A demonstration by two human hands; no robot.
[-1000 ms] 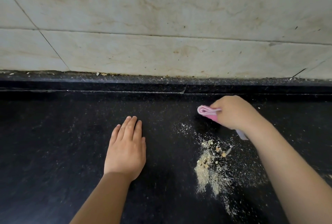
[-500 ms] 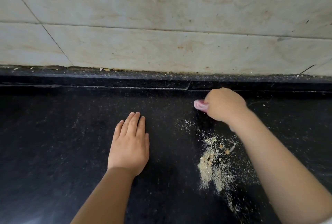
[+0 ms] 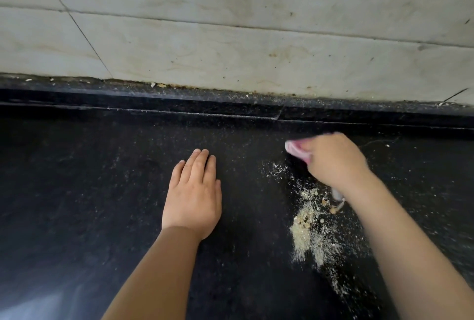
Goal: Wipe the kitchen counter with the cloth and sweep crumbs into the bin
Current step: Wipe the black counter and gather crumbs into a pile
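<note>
Gripping the pink cloth (image 3: 297, 151) in my curled right hand (image 3: 333, 160), I hold it on the black counter (image 3: 102, 191) at the 2 o'clock position; my fingers hide most of it, and motion blur softens its edge. My left hand (image 3: 193, 196) lies flat, fingers straight, at center. The crumbs (image 3: 311, 230) sit at 4 o'clock, partly behind my right forearm.

Flat left hand (image 3: 193, 200) on the black stone counter (image 3: 77, 191), pale crumb pile (image 3: 311, 230) to its right, folded pink cloth (image 3: 297, 149) behind the pile
</note>
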